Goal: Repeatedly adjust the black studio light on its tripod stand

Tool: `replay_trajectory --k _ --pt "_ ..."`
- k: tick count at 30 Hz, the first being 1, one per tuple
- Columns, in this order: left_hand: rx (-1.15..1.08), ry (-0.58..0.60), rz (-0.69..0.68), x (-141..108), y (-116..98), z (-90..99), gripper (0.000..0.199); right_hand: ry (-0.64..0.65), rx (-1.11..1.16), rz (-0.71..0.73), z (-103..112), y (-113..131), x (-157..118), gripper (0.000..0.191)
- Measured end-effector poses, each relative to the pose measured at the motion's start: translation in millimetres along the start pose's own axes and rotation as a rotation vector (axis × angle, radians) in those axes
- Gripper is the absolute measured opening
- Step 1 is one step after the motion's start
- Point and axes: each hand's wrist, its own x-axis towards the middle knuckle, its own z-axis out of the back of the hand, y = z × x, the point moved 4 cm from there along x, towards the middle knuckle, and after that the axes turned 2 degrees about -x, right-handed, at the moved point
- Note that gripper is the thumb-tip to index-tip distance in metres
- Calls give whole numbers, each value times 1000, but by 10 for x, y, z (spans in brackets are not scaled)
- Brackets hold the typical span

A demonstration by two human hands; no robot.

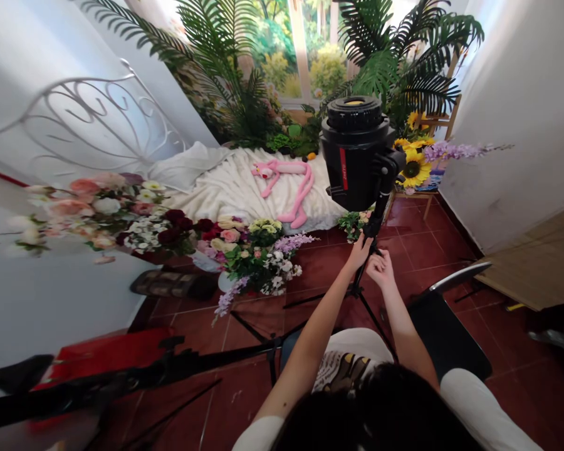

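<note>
A black studio light (352, 156) with a red label strip is mounted on top of a black light stand (360, 275). My left hand (360, 252) is closed round the upper pole, just below the lamp's bracket. Slightly lower and to the right, my right hand (380, 268) is curled with its fingers pinched at a small dark knob (378, 252) on the side of the pole. The fingers partly hide that knob. Below my hands, the stand's legs spread over the red tiles.
A bed with a cream blanket (225, 181) holds a pink plush toy (289, 175). Artificial flowers (258, 250) stand before it, palms (220, 69) behind. A black chair (446, 332) is at right. Another black stand (207, 360) crosses the lower left. Sunflowers (412, 166) stand beyond the lamp.
</note>
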Motion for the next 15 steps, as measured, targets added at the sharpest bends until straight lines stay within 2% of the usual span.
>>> replay_trajectory --k 4,7,8,10,12,15 --pt "8 15 -8 -15 -27 -5 46 -218 -844 346 4 177 5 41" --pt "7 18 -33 -9 -36 -13 46 -308 -1550 655 -159 357 -127 38" --pt "6 14 -36 -6 -35 -15 46 -304 -1776 706 -226 398 -178 36" --pt "2 6 -23 -2 -27 -19 48 -278 -2126 701 -327 456 -268 32" --pt "-4 1 -2 -3 -15 -20 50 -272 -2264 701 -405 501 -343 30" --pt "-14 -4 -1 -6 -10 -22 53 -237 -2101 850 -514 520 -388 23"
